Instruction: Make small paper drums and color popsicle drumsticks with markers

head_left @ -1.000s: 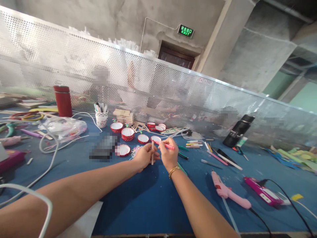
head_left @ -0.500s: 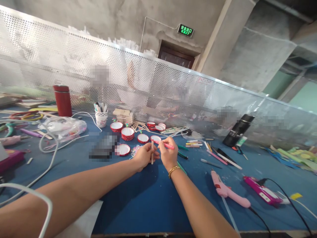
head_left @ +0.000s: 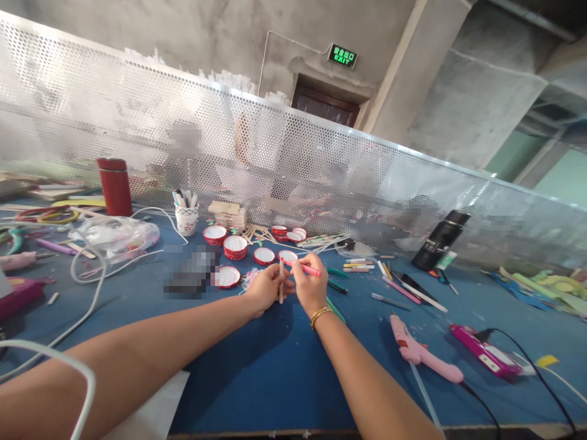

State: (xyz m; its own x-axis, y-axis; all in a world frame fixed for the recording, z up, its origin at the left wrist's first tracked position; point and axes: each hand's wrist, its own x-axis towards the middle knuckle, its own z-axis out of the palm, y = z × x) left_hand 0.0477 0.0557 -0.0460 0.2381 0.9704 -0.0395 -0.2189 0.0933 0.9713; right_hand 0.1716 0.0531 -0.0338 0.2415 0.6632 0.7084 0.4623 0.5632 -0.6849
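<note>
Left hand grip closed on a wooden craft stick, held upright just above the tabletop, fingers wrapped round its lower half. Right hand grip pinched on a pink marker, lying roughly level, tip pointing left and touching the upper part of the stick. Gold bracelet on the right wrist. Both hands meet near the middle of the blue tabletop, forearms running back toward the camera. Just behind the hands: a cluster of red-rimmed round lids, white inside, some flat, some stacked. Left of those a paper cup with pens in it, further left a red flask. Clear plastic bag and a white cable on the left side. Right of the hands: loose markers and sticks, a pink glue gun lying flat, a magenta device with a black lead, a black bottle tipped over near the perforated metal screen along the far edge
</note>
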